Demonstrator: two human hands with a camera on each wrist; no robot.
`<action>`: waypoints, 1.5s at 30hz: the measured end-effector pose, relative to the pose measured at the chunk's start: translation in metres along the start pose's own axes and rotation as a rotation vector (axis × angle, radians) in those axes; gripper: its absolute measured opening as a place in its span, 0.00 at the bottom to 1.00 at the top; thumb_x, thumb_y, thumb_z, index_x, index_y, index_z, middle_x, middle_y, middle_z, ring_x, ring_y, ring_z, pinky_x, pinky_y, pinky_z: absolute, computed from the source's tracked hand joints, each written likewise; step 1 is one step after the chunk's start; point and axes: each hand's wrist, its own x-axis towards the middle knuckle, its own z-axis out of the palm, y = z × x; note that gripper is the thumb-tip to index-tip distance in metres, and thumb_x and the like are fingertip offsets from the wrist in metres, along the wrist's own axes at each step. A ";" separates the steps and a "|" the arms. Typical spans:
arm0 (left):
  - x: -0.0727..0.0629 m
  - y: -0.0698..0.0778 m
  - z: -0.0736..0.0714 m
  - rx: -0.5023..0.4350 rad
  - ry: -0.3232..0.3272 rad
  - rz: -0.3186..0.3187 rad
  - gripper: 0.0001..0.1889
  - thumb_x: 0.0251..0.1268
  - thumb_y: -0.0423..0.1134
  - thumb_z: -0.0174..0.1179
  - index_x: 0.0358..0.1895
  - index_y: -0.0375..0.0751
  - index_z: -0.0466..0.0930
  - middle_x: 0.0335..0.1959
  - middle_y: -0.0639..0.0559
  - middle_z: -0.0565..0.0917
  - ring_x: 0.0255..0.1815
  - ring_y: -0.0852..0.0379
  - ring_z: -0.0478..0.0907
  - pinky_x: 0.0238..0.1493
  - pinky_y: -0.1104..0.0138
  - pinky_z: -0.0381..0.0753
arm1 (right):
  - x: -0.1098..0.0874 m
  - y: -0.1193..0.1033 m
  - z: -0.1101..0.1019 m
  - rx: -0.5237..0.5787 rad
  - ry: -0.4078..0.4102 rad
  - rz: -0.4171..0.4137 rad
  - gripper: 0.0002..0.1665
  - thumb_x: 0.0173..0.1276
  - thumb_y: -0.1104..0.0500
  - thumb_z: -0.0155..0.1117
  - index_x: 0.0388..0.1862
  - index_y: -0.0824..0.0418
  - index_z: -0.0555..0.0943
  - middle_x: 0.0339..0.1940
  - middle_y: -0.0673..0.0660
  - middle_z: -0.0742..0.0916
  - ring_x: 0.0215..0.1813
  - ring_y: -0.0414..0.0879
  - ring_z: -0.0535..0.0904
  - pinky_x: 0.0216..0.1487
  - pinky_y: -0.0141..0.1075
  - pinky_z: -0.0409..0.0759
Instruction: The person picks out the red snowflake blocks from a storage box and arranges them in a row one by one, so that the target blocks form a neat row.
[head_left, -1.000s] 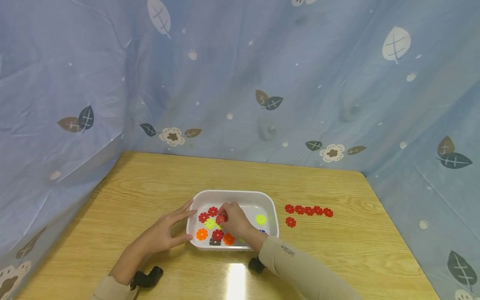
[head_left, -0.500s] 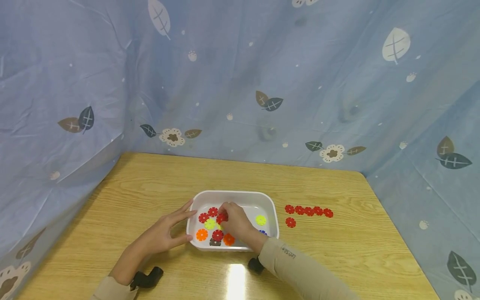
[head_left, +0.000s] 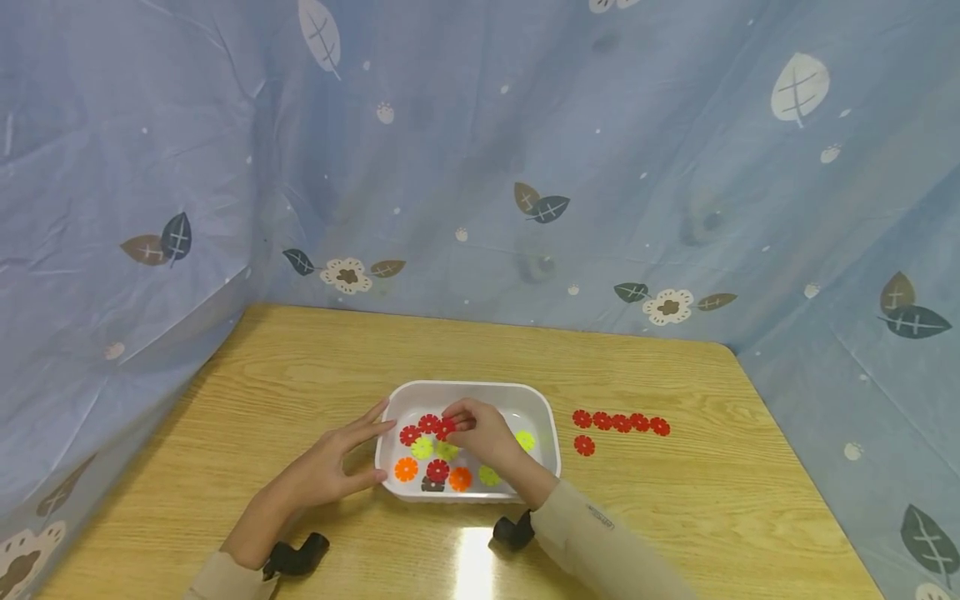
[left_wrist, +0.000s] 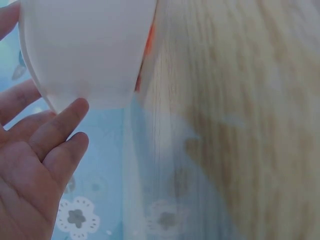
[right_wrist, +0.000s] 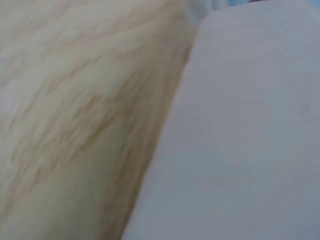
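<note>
A white tray on the wooden table holds several notched plastic snowflake discs. My left hand rests its extended fingers and thumb on the tray's left end; in the left wrist view its fingers lie against the white wall. Inside the tray, my right hand has its thumb and fingertips at a red snowflake disc, seemingly pinching its edge. Beside that lie two more red discs and yellow ones. The right wrist view is blurred, with only the tray's outside and table, no hand.
Right of the tray, several red discs form a row on the table, with a single red disc below it. Orange discs and a dark grey disc lie near the tray's front. A patterned blue curtain surrounds the table.
My right hand has shifted slightly right and its fingers have spread more, uncovering yellow discs. The red disc at its fingertips sits slightly farther back. My left hand stays at the tray's end.
</note>
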 end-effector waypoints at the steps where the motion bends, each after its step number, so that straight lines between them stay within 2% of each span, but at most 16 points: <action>1: 0.000 0.000 0.000 -0.001 0.001 -0.001 0.33 0.58 0.48 0.65 0.66 0.42 0.69 0.75 0.45 0.55 0.70 0.41 0.62 0.60 0.43 0.70 | -0.003 -0.004 -0.002 0.032 -0.005 -0.003 0.14 0.59 0.71 0.64 0.45 0.67 0.80 0.41 0.61 0.83 0.39 0.45 0.76 0.43 0.34 0.79; 6: 0.000 0.001 0.000 -0.002 0.003 0.000 0.33 0.58 0.48 0.65 0.66 0.42 0.69 0.75 0.45 0.56 0.70 0.41 0.62 0.60 0.43 0.70 | -0.015 -0.009 -0.013 0.146 -0.004 -0.026 0.18 0.60 0.71 0.62 0.51 0.70 0.78 0.46 0.65 0.82 0.42 0.45 0.77 0.42 0.30 0.79; 7: 0.000 0.001 -0.001 -0.003 0.004 0.000 0.33 0.57 0.48 0.65 0.66 0.42 0.70 0.75 0.45 0.56 0.70 0.40 0.62 0.60 0.43 0.70 | -0.015 -0.005 -0.016 0.151 0.006 -0.032 0.19 0.60 0.70 0.63 0.52 0.69 0.78 0.46 0.63 0.82 0.43 0.45 0.77 0.42 0.30 0.79; 14: 0.000 0.002 -0.001 0.005 0.007 0.000 0.33 0.57 0.49 0.65 0.66 0.41 0.70 0.75 0.45 0.56 0.70 0.41 0.62 0.60 0.43 0.71 | -0.028 0.001 -0.042 0.213 0.103 -0.052 0.20 0.60 0.71 0.64 0.52 0.66 0.80 0.48 0.60 0.83 0.48 0.47 0.78 0.46 0.27 0.79; 19: 0.000 0.001 0.000 0.006 0.006 0.009 0.33 0.57 0.48 0.65 0.66 0.41 0.70 0.75 0.44 0.56 0.70 0.41 0.62 0.60 0.43 0.71 | -0.045 0.008 -0.064 0.254 0.192 0.003 0.21 0.59 0.71 0.64 0.53 0.65 0.79 0.51 0.59 0.83 0.48 0.46 0.78 0.47 0.24 0.78; 25: -0.001 0.001 0.000 0.006 0.006 0.009 0.33 0.57 0.48 0.65 0.66 0.41 0.70 0.75 0.45 0.56 0.70 0.41 0.62 0.60 0.43 0.71 | -0.064 0.025 -0.091 0.267 0.311 0.061 0.23 0.60 0.71 0.64 0.56 0.67 0.77 0.50 0.58 0.82 0.46 0.42 0.77 0.45 0.24 0.79; 32: 0.000 0.002 -0.001 0.008 0.000 0.000 0.33 0.58 0.50 0.65 0.66 0.42 0.69 0.75 0.45 0.56 0.70 0.42 0.62 0.60 0.43 0.71 | -0.081 0.060 -0.123 0.360 0.400 0.095 0.26 0.63 0.69 0.62 0.61 0.72 0.71 0.44 0.42 0.81 0.47 0.36 0.76 0.46 0.24 0.79; 35: 0.000 0.002 -0.001 0.006 -0.001 -0.003 0.33 0.58 0.49 0.65 0.66 0.41 0.69 0.75 0.45 0.56 0.70 0.42 0.62 0.60 0.43 0.71 | -0.085 0.075 -0.133 0.420 0.439 0.088 0.26 0.63 0.70 0.62 0.60 0.74 0.71 0.42 0.42 0.82 0.46 0.34 0.77 0.46 0.24 0.80; 39: 0.000 0.003 -0.001 0.003 -0.003 -0.004 0.33 0.58 0.48 0.65 0.66 0.41 0.69 0.75 0.45 0.55 0.70 0.42 0.62 0.60 0.43 0.71 | -0.088 0.089 -0.141 0.411 0.461 0.091 0.25 0.63 0.68 0.62 0.59 0.74 0.72 0.41 0.42 0.83 0.45 0.33 0.78 0.46 0.24 0.80; 45: 0.000 0.004 -0.001 0.000 0.000 -0.003 0.33 0.58 0.48 0.65 0.66 0.41 0.69 0.75 0.44 0.56 0.70 0.41 0.62 0.60 0.43 0.71 | -0.091 0.100 -0.151 0.250 0.486 0.158 0.25 0.65 0.63 0.63 0.60 0.70 0.73 0.41 0.38 0.82 0.45 0.28 0.77 0.44 0.21 0.78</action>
